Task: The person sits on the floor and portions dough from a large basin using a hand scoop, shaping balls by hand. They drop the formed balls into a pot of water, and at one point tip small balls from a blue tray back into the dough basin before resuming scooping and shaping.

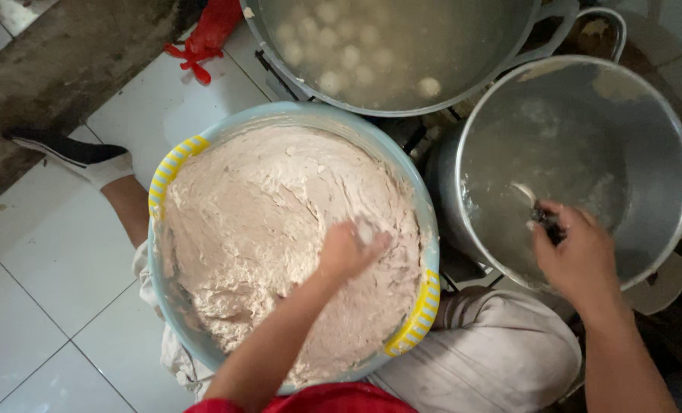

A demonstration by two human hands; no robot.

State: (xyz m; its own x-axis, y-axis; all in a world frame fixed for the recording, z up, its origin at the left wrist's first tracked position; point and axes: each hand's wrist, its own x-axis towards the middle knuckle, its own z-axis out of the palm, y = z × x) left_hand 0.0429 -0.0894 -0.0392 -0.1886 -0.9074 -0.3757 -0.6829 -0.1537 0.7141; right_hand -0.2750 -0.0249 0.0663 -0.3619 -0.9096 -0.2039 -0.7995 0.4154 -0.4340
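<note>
Over one paste basin [174,164] the left hand [348,251] clenches paste — right hand [578,256] grasps one spoon [536,205].

Left hand [346,248] fisted, forearm reaching forward, right hand [578,256] in pinching grip, wrist bent

Head camera looks steeply down, close above the basin [174,162].
</note>
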